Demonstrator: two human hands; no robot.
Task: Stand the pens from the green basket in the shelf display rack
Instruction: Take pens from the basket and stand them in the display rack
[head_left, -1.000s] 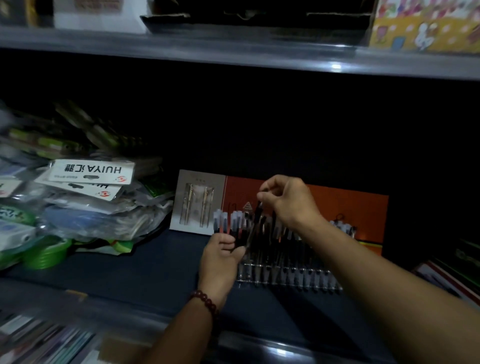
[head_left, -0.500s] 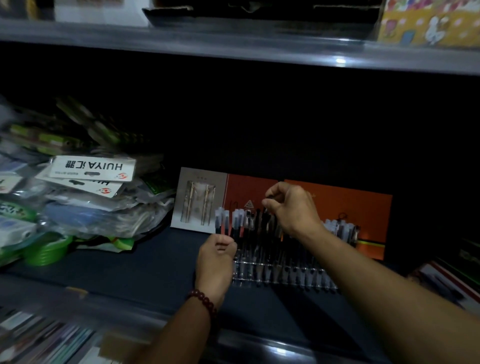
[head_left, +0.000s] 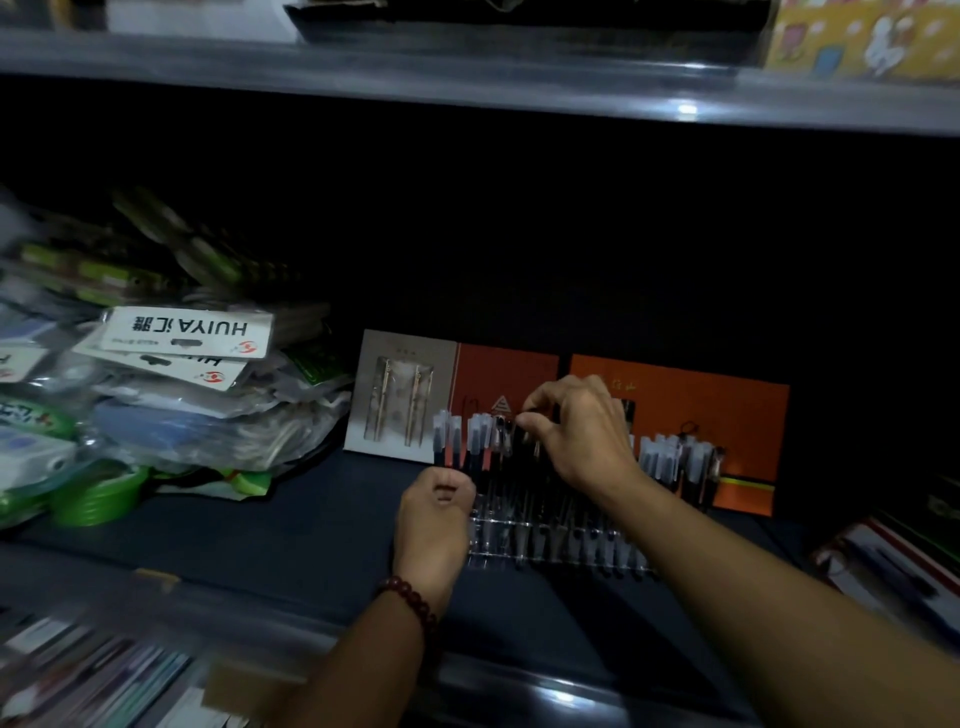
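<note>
A dark pen (head_left: 509, 434) stands nearly upright among the pens at the left part of a clear display rack (head_left: 550, 545), its top pinched between the thumb and forefinger of the person's right hand (head_left: 579, 439); the other fingers (head_left: 566, 387) arch loosely above it. A row of pens (head_left: 670, 457) with pale caps stands in the rack on both sides of those fingers. Just below and left of the pinch, the left hand (head_left: 434, 514) is curled into a fist against the rack's left end, a beaded bracelet (head_left: 410, 603) on its wrist; whether it holds anything cannot be made out. Behind the fingers leans an orange card (head_left: 685, 410), and left of them a grey card (head_left: 400, 395). Further left, bagged packets (head_left: 208, 415) are heaped on the dark shelf (head_left: 260, 530).
</note>
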